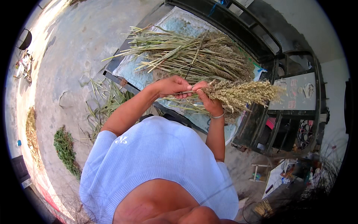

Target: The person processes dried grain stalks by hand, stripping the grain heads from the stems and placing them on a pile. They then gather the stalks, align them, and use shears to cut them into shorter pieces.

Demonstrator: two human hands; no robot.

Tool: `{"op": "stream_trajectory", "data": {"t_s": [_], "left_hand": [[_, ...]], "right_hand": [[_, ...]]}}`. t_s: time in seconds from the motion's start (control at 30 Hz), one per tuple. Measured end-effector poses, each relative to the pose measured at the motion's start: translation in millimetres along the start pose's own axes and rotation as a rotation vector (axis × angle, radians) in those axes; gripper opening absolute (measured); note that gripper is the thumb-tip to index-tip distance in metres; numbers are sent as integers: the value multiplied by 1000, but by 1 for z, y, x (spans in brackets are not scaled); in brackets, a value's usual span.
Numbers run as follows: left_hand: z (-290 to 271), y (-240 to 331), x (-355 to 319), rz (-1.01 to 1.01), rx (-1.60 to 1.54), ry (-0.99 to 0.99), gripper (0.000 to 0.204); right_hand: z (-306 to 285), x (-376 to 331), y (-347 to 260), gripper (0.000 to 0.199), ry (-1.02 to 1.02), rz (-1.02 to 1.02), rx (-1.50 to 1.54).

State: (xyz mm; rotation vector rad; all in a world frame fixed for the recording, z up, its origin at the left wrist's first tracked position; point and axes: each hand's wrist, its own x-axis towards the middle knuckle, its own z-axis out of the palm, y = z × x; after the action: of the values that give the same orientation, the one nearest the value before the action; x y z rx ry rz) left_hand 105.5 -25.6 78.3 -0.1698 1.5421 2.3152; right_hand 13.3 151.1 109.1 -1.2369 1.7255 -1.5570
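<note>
A bunch of grain stalks with heavy, pale-green seed heads (246, 93) is gripped in my right hand (210, 100), the heads fanning out to the right. A bracelet circles that wrist. Close against it, the fingers of my left hand (172, 86) are pinched on the stems just below the heads. A thin dark strand (194, 61) rises from near my left fingers across the pile behind; whether I hold it, I cannot tell. Just beyond both hands lies a large heap of cut stalks (175, 50), stems pointing left and brownish seed heads right.
Under the heap is a pale blue sheet (128, 72) on a low surface. A dark metal frame (276, 71) borders the far and right sides. Loose leaves (108, 99) litter the floor at left, with a green plant pile (66, 151) farther off. A small stool (260, 172) stands lower right.
</note>
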Motion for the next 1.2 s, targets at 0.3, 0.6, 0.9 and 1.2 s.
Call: {"op": "stream_trajectory", "data": {"t_s": [0.3, 0.6, 0.9, 1.2], "left_hand": [[-46, -52, -35, 315, 1212, 743, 24], [-208, -265, -355, -990, 1151, 1357, 31], [-142, -317, -288, -653, 748, 1269, 42], [-31, -304, -152, -496, 433, 1091, 30]], "right_hand": [[39, -23, 35, 23, 598, 167, 278], [-94, -97, 109, 28, 1046, 341, 472], [-144, -105, 205, 23, 980, 767, 604], [-195, -128, 359, 32, 1315, 1351, 554]]}}
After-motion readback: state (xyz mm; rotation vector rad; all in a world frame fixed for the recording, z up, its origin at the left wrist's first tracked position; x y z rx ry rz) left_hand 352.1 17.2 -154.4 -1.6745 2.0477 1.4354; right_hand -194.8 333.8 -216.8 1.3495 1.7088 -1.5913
